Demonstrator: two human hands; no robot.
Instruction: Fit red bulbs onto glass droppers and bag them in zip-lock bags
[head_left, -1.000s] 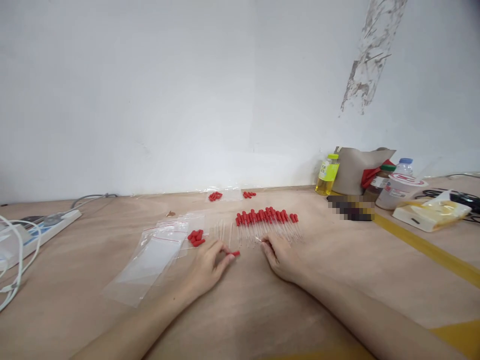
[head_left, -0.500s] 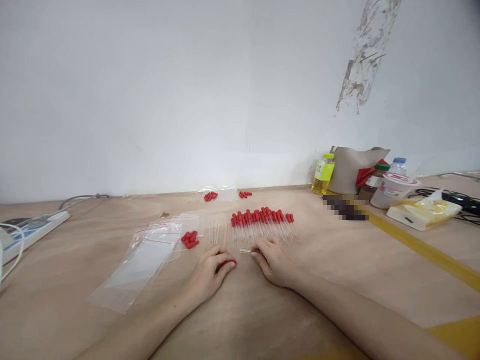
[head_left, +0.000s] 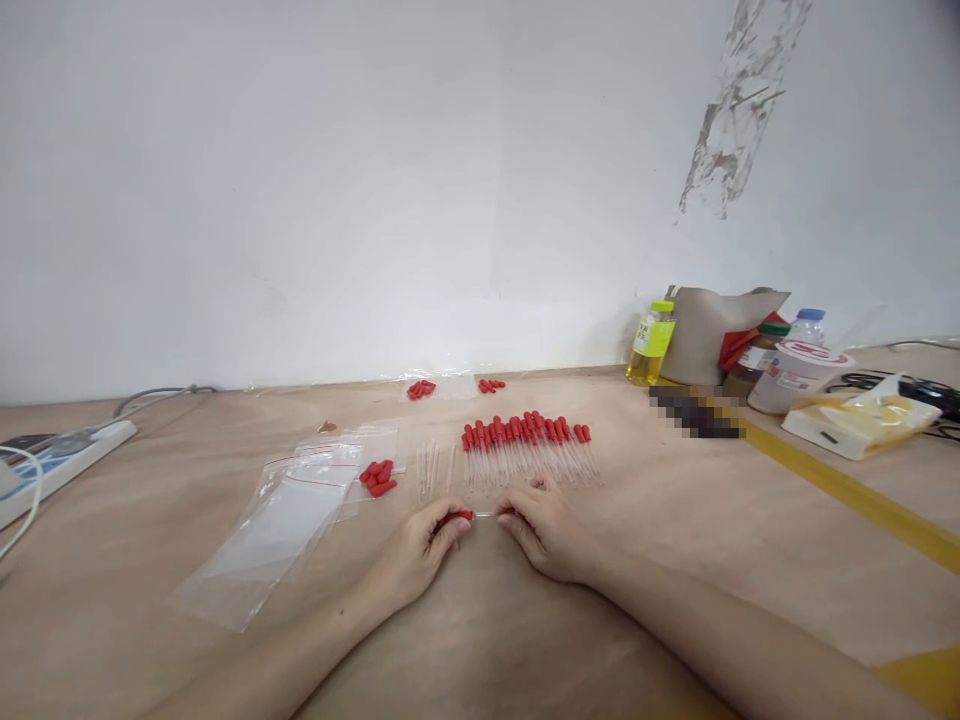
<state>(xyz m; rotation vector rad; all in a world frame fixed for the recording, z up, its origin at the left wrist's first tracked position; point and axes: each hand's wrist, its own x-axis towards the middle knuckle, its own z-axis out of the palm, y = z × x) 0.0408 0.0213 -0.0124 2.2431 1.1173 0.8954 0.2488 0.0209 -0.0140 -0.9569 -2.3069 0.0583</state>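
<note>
Between thumb and fingers, my left hand (head_left: 426, 545) pinches a red rubber bulb (head_left: 463, 515), its open end facing right. My right hand (head_left: 546, 527) is closed on a thin clear glass tube (head_left: 484, 515), whose left end reaches the bulb; whether it is inside, I cannot tell. Just beyond lie several loose glass tubes (head_left: 428, 470) and a row of droppers (head_left: 525, 445) with red bulbs on clear tubes. A small pile of red bulbs (head_left: 379, 477) rests left of the tubes, partly on clear zip bags (head_left: 277, 535).
More red bulbs (head_left: 421, 390) lie by a clear bag near the wall. At far left is a power strip (head_left: 67, 470). On the right stand a yellow-liquid bottle (head_left: 651, 345), a grey bag (head_left: 694, 335), a lidded cup (head_left: 799, 378) and a tissue pack (head_left: 859, 420).
My right hand has brought the glass tube down and left, in line with the red bulb. The bulb now shows more at my left fingertips. The view has shifted slightly.
</note>
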